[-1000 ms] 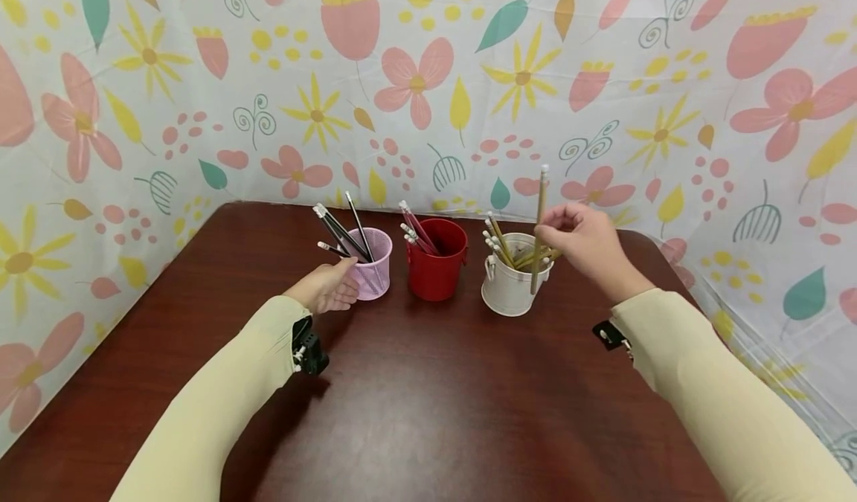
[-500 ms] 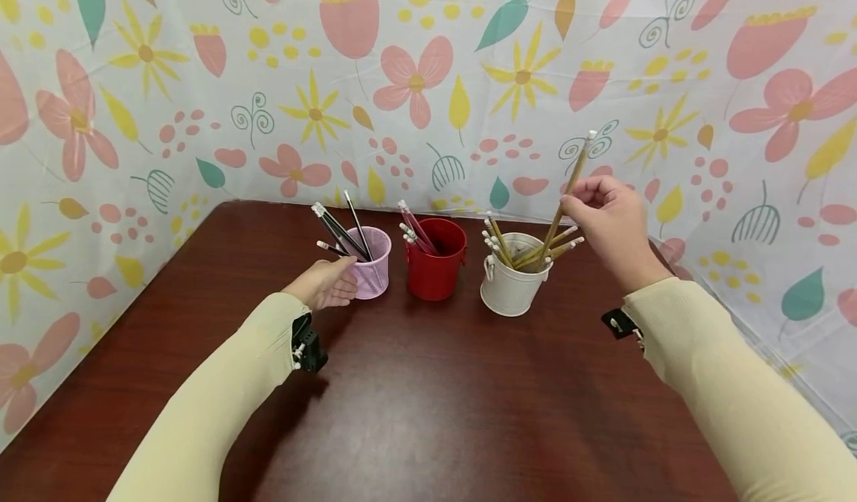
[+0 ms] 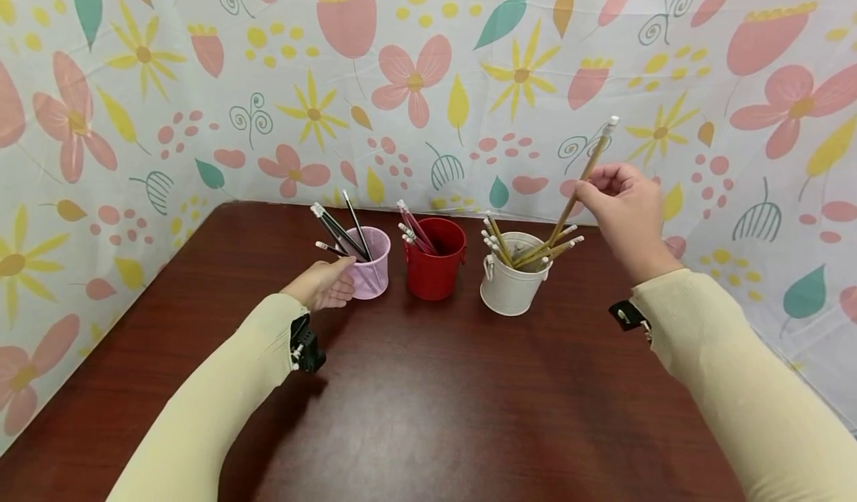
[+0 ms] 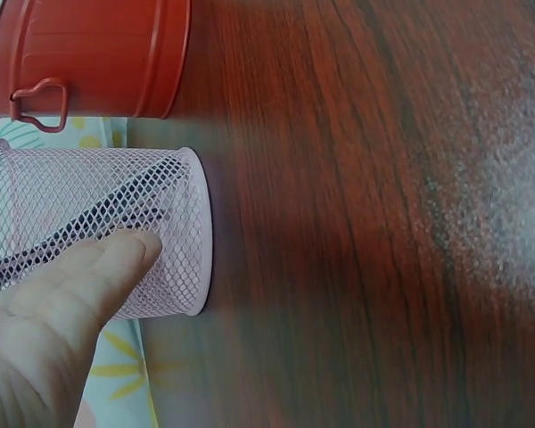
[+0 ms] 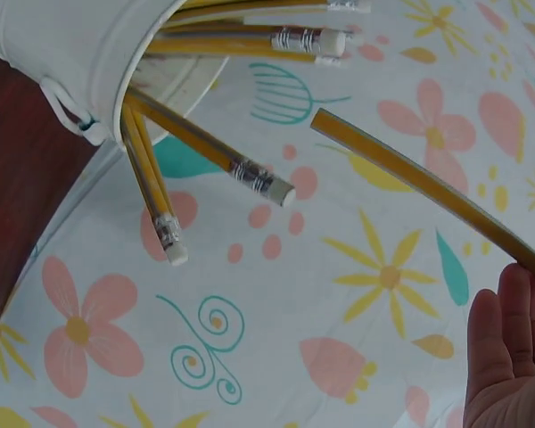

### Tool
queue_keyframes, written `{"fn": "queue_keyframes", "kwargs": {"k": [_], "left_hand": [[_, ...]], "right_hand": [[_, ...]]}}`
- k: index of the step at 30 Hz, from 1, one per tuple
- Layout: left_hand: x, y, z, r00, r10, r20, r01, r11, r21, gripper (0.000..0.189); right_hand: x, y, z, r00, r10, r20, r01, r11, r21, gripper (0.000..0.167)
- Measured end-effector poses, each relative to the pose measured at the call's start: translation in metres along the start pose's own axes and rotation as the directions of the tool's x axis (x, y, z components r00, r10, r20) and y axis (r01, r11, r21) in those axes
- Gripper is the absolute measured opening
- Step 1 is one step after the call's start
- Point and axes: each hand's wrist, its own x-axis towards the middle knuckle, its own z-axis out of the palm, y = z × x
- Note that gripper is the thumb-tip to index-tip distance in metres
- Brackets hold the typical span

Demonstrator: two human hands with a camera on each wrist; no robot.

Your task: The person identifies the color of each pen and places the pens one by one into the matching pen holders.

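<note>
My right hand point(image 3: 626, 216) pinches a yellow pencil point(image 3: 581, 186) between thumb and fingers, its white eraser end up, tilted to the right. In the right wrist view this pencil's point(image 5: 428, 192) flat, unsharpened lower end is outside the white bucket point(image 5: 80, 45). Several more yellow pencils point(image 3: 498, 242) lean in that bucket, eraser ends out. My left hand point(image 3: 323, 284) touches the near left side of a pink mesh cup point(image 3: 371, 282), its fingers fairly straight against the mesh point(image 4: 178, 241). Dark pencils point(image 3: 335, 227) with white erasers stand in this cup.
A red bucket point(image 3: 435, 275) with several pink-red pencils point(image 3: 416, 234) stands between the pink cup and the white bucket. All three containers stand in a row on a dark brown table point(image 3: 428, 398). A floral cloth point(image 3: 415, 137) hangs behind the table.
My right hand has moved up and to the right with the yellow pencil, which went from nearly upright to tilted right. My left hand stays at the pink cup.
</note>
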Motion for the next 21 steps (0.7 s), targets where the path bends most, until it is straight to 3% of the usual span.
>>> {"fn": "queue_keyframes", "kwargs": {"k": [8, 12, 21], "left_hand": [[0.002, 0.000, 0.000, 1.000, 0.002, 0.005, -0.002, 1.000, 0.011, 0.067], [0.002, 0.000, 0.000, 1.000, 0.003, 0.013, -0.004, 1.000, 0.019, 0.067], [0.008, -0.008, -0.013, 0.996, 0.034, 0.081, -0.035, 0.999, 0.011, 0.070]], "right_hand": [[0.018, -0.003, -0.006, 0.996, 0.024, -0.084, -0.025, 1.000, -0.010, 0.017], [0.020, 0.002, -0.006, 0.995, 0.013, -0.097, -0.019, 0.998, -0.064, 0.017], [0.005, 0.039, -0.003, 0.994, 0.106, 0.000, -0.105, 0.987, -0.125, 0.009]]}}
